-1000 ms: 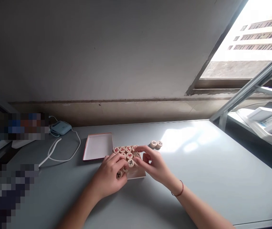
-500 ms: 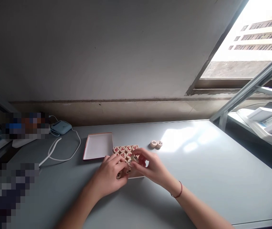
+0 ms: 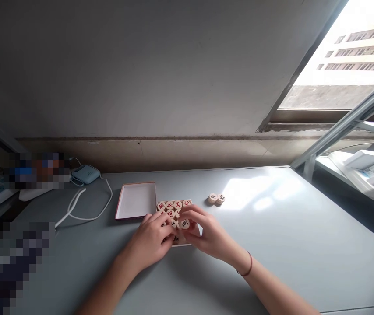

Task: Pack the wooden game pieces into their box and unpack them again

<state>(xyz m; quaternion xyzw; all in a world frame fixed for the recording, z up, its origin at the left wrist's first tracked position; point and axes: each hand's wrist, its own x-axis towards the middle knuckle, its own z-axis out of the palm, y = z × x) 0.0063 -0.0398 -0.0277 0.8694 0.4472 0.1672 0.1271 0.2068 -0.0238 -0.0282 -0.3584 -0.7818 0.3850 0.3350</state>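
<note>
An open box holds rows of round wooden xiangqi pieces, with red characters in the far rows and black ones nearer me. My left hand curls over the box's near left part, its thumb and fingertips closed about a black-lettered piece. Some pieces under that hand are hidden. From the right, my right hand reaches over the box, thumb and fingers around another black-lettered xiangqi piece that lies face up, nearly flat.
The box lid lies inside up, left of the box. Two short stacks of pieces stand to the right. A white cable and a blue device are at the left. The grey table meets the wall behind.
The piece in my right hand has gone from tilted to nearly flat over the box. The right fingers now cover more of the red pieces. My left hand has barely moved.
</note>
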